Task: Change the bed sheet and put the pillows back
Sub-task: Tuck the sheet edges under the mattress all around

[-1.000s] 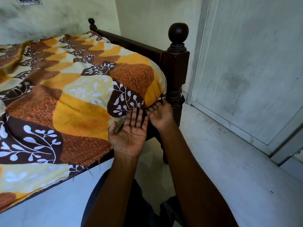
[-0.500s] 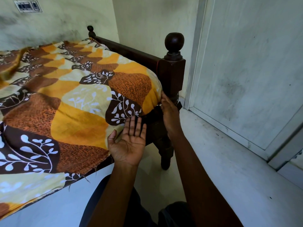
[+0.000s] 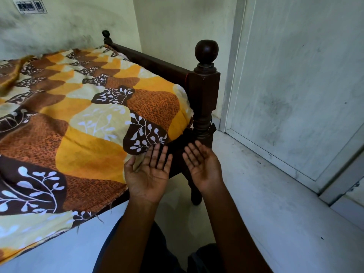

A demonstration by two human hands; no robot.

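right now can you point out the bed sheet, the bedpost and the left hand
bed sheet [image 3: 88, 146], head view, yellow patch near its middle
bedpost [image 3: 203, 91], head view, square block under its round top
left hand [image 3: 148, 177], head view, middle of the open palm

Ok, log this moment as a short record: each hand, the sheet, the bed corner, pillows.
bed sheet: orange, yellow and brown leaf print, spread over the bed, frayed edge hanging on the near side
bedpost: dark wood, ball top, at the corner by the hands
left hand: palm up, fingers straight, tips at the bed sheet's edge, holds nothing
right hand: palm up, fingers relaxed, empty, in front of the bedpost's lower part
pillows: none in view
door: pale, right of the bedpost
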